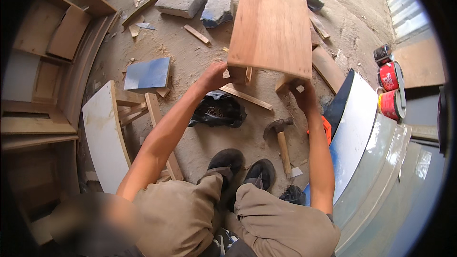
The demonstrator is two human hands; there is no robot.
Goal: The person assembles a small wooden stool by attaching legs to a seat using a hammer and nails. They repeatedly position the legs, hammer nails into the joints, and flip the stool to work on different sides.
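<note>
A box-like wooden piece (271,31) with a smooth reddish-brown top is in front of me, its near edge toward me. My left hand (215,76) is closed on its near left corner, with the fingers partly hidden behind the side. At the near right corner, my right hand (304,97) grips the piece from below, next to a pale wooden block. Below my left hand, a black plastic bag (218,109) lies open with small nails or screws inside. A hammer (283,150) with a wooden handle rests on the ground between my right forearm and my shoe.
Wooden cabinet frames (62,66) line the left side, near a white panel (102,123). Stone blocks (182,1) and wood scraps lie at the back. On the right are a blue-and-white board (354,128), paint cans (390,76) and glass sheets (381,176). An orange tool (326,129) is beside my right forearm.
</note>
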